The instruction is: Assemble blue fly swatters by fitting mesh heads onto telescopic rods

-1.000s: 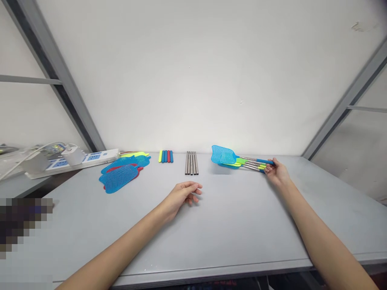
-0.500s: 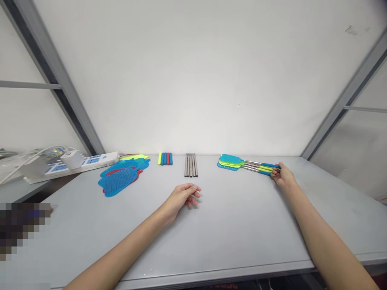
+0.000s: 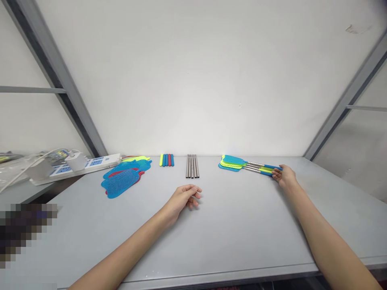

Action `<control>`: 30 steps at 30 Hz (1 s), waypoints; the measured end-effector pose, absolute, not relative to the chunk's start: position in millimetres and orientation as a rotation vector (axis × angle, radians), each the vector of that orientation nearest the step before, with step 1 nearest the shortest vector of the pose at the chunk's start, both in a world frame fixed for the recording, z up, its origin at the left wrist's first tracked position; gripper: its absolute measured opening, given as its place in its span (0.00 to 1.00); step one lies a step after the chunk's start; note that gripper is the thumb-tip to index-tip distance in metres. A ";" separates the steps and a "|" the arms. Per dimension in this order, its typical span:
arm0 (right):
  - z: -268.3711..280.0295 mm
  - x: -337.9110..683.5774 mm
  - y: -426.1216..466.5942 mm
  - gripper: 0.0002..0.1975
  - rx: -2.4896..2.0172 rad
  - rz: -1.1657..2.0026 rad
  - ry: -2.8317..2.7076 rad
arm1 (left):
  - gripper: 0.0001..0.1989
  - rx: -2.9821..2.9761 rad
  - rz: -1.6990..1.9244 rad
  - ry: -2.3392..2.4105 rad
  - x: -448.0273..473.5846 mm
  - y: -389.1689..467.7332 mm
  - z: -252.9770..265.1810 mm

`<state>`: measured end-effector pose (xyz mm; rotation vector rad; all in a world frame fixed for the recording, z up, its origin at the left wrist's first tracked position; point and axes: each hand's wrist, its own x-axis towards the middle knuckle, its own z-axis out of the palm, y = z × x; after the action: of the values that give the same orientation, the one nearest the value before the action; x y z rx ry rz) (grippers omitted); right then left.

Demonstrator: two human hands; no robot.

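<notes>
At the right, my right hand is closed round the handle ends of several fly swatters. They lie stacked on the grey table, with blue and yellow-green heads pointing left, metal shafts, and blue and yellow-green grips. My left hand hovers over or rests on the middle of the table, fingers loosely curled and apart, holding nothing. Just beyond it lies a row of metal tubes. Left of these sit several short coloured handles in yellow, blue and red. Loose swatter heads, blue, red and yellow, overlap further left.
A white power strip with plugged-in adapters runs along the back left. A white wall rises behind the table, and grey metal posts stand at both sides. A pixelated patch covers the lower left.
The view has shifted slightly, so everything sits a little further right in it. Both hands keep nearly the same pose, the right one still on the fly swatters.
</notes>
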<state>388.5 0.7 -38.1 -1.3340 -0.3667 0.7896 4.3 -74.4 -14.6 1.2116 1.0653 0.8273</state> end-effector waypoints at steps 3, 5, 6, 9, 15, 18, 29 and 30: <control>-34.5 382.6 -0.8 0.17 -1.366 0.728 -0.323 | 0.13 1.218 0.835 1.055 4.0 -74.4 -14.8; -32.7 375.2 -1.4 0.13 -1.364 0.740 -0.360 | 0.13 1.214 0.840 1.060 4.0 -74.3 -14.7; -32.1 370.1 -1.7 0.11 -1.364 0.750 -0.388 | 0.13 1.210 0.838 1.063 4.1 -74.3 -14.4; -30.9 349.2 -3.4 0.10 -1.367 0.765 -0.493 | 0.13 1.211 0.829 1.073 4.5 -74.2 -13.7; -29.4 292.1 -17.7 0.07 -1.306 1.044 -0.837 | 0.15 1.481 0.900 1.214 1.2 -68.5 -15.5; -29.8 266.8 -27.7 0.08 -1.264 1.232 -0.978 | 0.15 1.705 1.000 1.383 -6.9 -61.0 -14.3; -26.6 254.1 -36.9 0.10 -1.233 1.413 -1.179 | 0.23 1.777 0.920 2.245 -74.7 -19.8 -2.9; -27.2 254.5 -36.6 0.10 -1.233 1.413 -1.186 | 0.24 1.752 0.856 2.312 -80.3 -17.2 -3.5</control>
<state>254.5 -36.6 -27.2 -1.2331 -1.1856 1.4135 -80.3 -17.2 -3.5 1.7523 2.3122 0.8563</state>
